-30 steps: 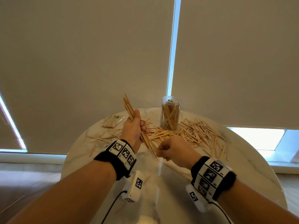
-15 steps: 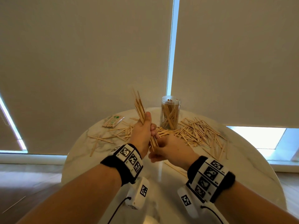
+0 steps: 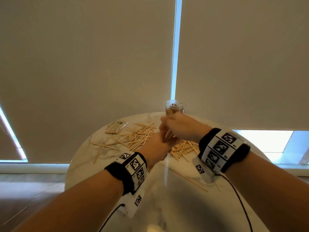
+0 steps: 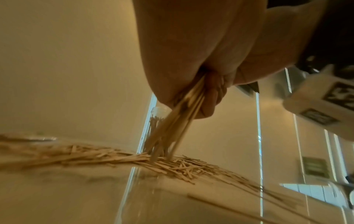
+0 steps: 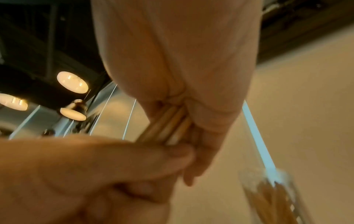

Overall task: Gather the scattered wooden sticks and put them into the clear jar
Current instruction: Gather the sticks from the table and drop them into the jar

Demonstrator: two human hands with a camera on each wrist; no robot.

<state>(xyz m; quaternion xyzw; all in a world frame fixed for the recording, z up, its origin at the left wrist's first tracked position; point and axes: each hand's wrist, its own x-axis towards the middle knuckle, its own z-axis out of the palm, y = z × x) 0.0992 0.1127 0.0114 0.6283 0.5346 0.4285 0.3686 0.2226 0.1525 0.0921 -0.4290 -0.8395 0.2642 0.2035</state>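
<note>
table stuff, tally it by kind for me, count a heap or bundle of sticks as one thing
Clear plastic jar partly filled with sticks: 1
Clear packet of sticks with a green label: 1
Scattered heap of loose wooden sticks: 1
Bundle of wooden sticks gripped by left hand and right hand: 1
Total: 4

Stick packet [image 3: 116, 127] on marble table [image 3: 184, 206]

In front of you hang two beige roller blinds [image 3: 83, 64], with a narrow strip of daylight [image 3: 175, 47] between them. Below their edges, bright window light [image 3: 264, 141] enters. The round marble surface [image 3: 175, 198] stands on a dark wooden floor [image 3: 30, 195]. Round ceiling lamps [image 5: 72, 81] glow above.
</note>
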